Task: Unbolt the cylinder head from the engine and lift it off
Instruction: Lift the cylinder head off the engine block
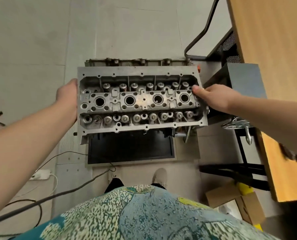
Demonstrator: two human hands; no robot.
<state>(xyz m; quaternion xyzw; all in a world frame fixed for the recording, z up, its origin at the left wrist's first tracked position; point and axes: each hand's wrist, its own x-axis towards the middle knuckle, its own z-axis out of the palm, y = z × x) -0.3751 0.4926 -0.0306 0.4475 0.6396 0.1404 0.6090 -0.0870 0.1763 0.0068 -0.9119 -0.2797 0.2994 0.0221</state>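
Left hand (67, 96) fingers hidden behind cylinder head (140, 101), engine (137, 62) mostly hidden

A: Lighting even, soft, moderately bright; source not in view. Floor (40, 40) reads flat grey, no hard shadows.

B: Glare?

A: Mild sheen on the cylinder head (140, 99) top face only. Bores go black.

B: Sharpness?

A: Centre crisp. Shirt (144, 213) at bottom soft. Motion blur on the wooden bench (274, 40) at right. Strong wide-angle bowing at edges; forearms stretch.
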